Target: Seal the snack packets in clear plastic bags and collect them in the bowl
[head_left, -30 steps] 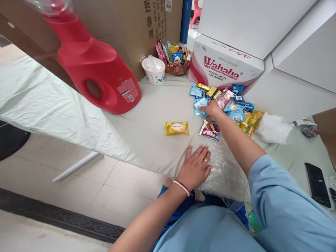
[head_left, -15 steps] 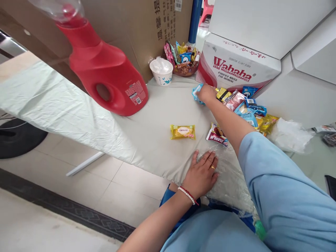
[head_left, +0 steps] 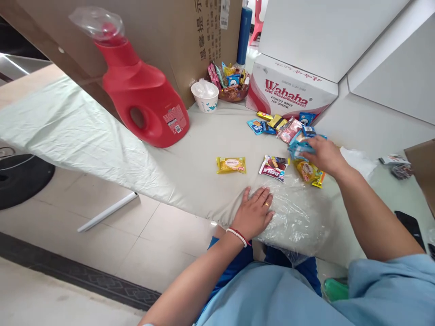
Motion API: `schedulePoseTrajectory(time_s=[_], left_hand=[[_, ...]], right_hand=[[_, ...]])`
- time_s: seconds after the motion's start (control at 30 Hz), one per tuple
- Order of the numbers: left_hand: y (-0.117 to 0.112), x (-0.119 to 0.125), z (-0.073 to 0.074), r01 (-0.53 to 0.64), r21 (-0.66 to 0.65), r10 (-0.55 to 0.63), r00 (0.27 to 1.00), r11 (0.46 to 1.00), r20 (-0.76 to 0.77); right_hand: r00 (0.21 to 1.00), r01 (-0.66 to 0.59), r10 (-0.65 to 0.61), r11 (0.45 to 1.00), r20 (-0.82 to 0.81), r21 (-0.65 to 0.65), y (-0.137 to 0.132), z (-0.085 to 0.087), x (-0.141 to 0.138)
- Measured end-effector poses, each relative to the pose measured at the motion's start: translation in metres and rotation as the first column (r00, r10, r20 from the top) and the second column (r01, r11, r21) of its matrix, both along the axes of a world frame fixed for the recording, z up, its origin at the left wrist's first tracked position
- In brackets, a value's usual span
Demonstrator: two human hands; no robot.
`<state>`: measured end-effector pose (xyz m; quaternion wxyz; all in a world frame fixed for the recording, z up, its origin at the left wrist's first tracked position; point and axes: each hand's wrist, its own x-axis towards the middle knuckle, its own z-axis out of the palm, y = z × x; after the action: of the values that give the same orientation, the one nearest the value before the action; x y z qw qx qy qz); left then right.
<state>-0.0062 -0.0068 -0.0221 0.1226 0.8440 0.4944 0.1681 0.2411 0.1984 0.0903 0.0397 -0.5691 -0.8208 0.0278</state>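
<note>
My left hand (head_left: 254,213) lies flat with fingers spread on the covered table, beside crinkled clear plastic film (head_left: 299,213). My right hand (head_left: 324,156) reaches into the pile of wrapped snacks, its thumb and fingers closed on a light-blue snack packet (head_left: 299,150). Just below that hand are yellow snack packets (head_left: 307,172). A pink packet (head_left: 290,129) and a yellow-and-black packet (head_left: 277,122) lie farther left in the pile. Apart from it, a yellow snack packet (head_left: 231,165) and a dark-red snack packet (head_left: 273,169) lie in front of my left hand.
At the left stands a red detergent bottle (head_left: 146,99). A white paper cup (head_left: 205,103) and a brown bowl of snacks (head_left: 234,94) are by the large cardboard box (head_left: 163,40). Behind the pile is a Wahaha carton (head_left: 288,90). A dark phone (head_left: 409,228) lies at the right.
My right hand has moved right and nearer, from a blue packet at the pile's left end to its right part. Yellow packets there now lie nearer the dark-red one. My left hand stays put.
</note>
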Motion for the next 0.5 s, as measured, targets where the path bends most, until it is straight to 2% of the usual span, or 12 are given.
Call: schedulePoseTrajectory(time_s=[0.1, 0.2, 0.27, 0.33, 0.43, 0.5], left_hand=[[0.000, 0.000, 0.001, -0.008, 0.014, 0.008, 1.000, 1.000, -0.014], [-0.001, 0.002, 0.002, -0.016, 0.023, 0.017, 0.999, 1.000, -0.031], [-0.001, 0.003, 0.002, -0.020, 0.024, 0.021, 0.999, 1.000, -0.047], [0.000, 0.004, 0.002, -0.027, 0.026, 0.029, 0.998, 0.999, -0.064], [0.000, 0.005, 0.001, -0.057, 0.025, 0.059, 0.995, 0.998, -0.085], [-0.002, 0.007, 0.001, -0.085, 0.022, 0.087, 0.992, 0.996, -0.095]], right_hand=[[0.997, 0.007, -0.005, 1.000, 0.076, -0.028, -0.036, -0.017, 0.029], [0.995, -0.015, 0.015, 1.000, 0.099, 0.002, -0.055, -0.038, 0.029], [0.996, 0.028, -0.030, 0.999, 0.087, 0.032, -0.055, -0.044, 0.024], [0.992, 0.127, -0.127, 0.991, 0.018, 0.033, -0.051, -0.040, 0.024], [0.954, 0.242, -0.234, 0.970, -0.188, 0.023, -0.056, -0.020, 0.029], [0.916, 0.192, -0.201, 0.980, -0.347, -0.061, -0.073, -0.005, 0.029]])
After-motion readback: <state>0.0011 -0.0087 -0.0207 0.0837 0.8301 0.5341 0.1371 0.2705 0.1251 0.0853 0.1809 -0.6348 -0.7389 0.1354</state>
